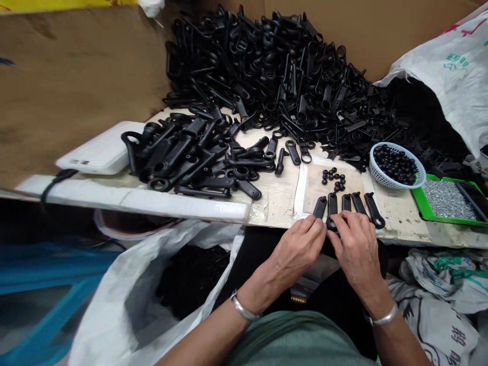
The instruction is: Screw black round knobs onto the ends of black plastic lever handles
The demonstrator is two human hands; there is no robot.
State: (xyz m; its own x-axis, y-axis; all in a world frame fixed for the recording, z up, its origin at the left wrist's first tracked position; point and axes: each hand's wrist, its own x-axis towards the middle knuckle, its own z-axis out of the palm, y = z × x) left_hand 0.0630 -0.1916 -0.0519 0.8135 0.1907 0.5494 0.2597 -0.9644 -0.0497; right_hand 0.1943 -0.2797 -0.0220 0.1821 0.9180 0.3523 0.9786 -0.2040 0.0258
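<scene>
Several black plastic levers, each with a ring at one end, lie side by side at the table's front edge. My left hand point(295, 249) is closed, its fingertips pinched at the near end of the leftmost lever point(319, 206). My right hand point(357, 249) has its thumb and index finger closed around the ring end of the second lever point(332, 203). Its other fingers curl over the near end of the middle lever point(346, 202). At the right of the row, the last lever point(373, 209) lies untouched. Small black round caps point(335, 178) sit loosely just behind the row.
A large heap of black plastic parts point(259, 66) fills the back, with a smaller lever pile point(190, 152) at left. On the right stand a light-blue basket point(375, 178) of round caps and a green tray point(423, 203) of small metal pieces. A white sack point(114, 290) hangs open below.
</scene>
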